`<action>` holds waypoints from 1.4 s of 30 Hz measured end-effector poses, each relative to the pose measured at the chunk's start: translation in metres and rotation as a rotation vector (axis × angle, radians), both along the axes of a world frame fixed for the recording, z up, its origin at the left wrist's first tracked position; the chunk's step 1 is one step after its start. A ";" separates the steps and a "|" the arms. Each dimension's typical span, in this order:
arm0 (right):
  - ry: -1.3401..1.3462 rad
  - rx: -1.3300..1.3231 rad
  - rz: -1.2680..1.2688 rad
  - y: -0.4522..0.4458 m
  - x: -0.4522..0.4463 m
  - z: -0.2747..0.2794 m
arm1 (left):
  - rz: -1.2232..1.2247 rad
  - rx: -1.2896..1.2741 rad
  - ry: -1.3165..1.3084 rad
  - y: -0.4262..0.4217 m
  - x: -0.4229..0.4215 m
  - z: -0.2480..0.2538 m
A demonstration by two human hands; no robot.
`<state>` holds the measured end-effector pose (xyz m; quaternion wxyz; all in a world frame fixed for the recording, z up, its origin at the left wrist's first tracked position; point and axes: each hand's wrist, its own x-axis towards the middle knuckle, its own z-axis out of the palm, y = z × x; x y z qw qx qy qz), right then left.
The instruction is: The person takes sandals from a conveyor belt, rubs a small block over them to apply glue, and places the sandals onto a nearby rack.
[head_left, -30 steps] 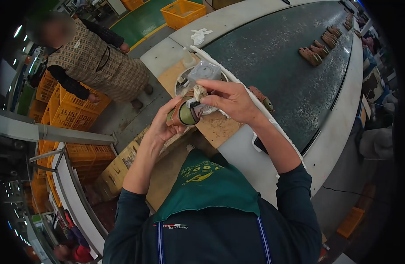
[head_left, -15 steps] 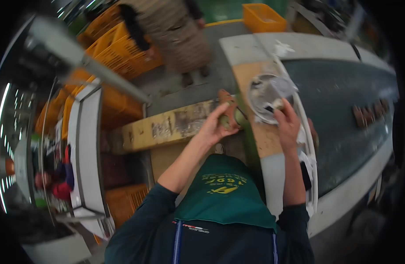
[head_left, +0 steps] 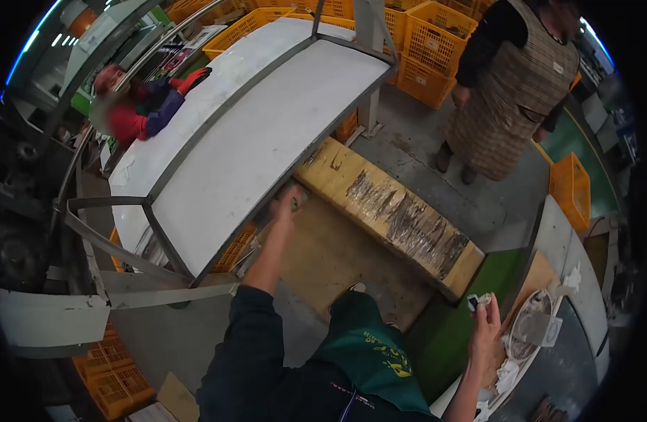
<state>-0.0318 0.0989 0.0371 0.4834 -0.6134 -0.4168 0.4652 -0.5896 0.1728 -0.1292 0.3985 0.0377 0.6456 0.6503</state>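
Note:
My left hand (head_left: pixel 287 204) reaches out to the left, beside the near edge of a white-topped table (head_left: pixel 267 119). Its fingers are closed, and something small and greenish shows at them; the rest of what they hold is hidden. On the right, my right hand (head_left: pixel 484 323) is raised with its fingers pinched on a small white piece with a black part (head_left: pixel 474 302), whose kind I cannot make out. Close by that hand lies a round clear-walled container (head_left: pixel 531 316) with pale bits in it, on the right-hand worktop (head_left: pixel 559 235).
A long yellowish block (head_left: pixel 394 211) wrapped in torn plastic film lies ahead. A person in a checked apron (head_left: pixel 513 91) stands beyond it, near orange crates (head_left: pixel 436 42). Another person's red glove (head_left: pixel 193 79) rests over the white table. An orange bin (head_left: pixel 571 186) stands at right.
My view has swung left. My left hand has moved from in front of me to the white table's edge; its reddish-brown, elongated thing no longer shows. My right hand has left the round container.

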 end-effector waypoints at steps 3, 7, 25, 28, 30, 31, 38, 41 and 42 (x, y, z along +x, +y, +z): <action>-0.084 -0.055 0.081 0.016 -0.038 -0.002 | 0.254 0.365 -0.362 -0.001 -0.084 -0.099; -0.149 -0.125 0.170 0.019 -0.067 0.005 | 0.282 0.400 -0.430 -0.120 -0.110 -0.173; 0.173 0.225 -0.625 -0.209 0.116 0.057 | -1.874 0.107 -0.045 -0.070 0.507 0.115; 0.103 0.259 -0.829 -0.290 0.155 0.072 | -2.181 0.279 0.116 -0.098 0.605 0.165; 0.126 0.254 -0.991 -0.343 0.171 0.076 | -2.388 0.353 0.309 -0.114 0.677 0.176; 0.057 0.254 -1.049 -0.370 0.177 0.076 | -2.478 0.437 0.427 -0.117 0.715 0.173; -0.090 0.202 -1.391 -0.507 0.157 0.063 | -2.176 1.686 2.663 -0.118 0.950 0.107; -0.062 0.135 -1.488 -0.534 0.139 0.060 | -2.685 0.571 1.774 -0.129 0.982 0.062; -0.050 0.120 -1.509 -0.539 0.136 0.057 | -2.713 0.570 1.779 -0.140 0.983 0.054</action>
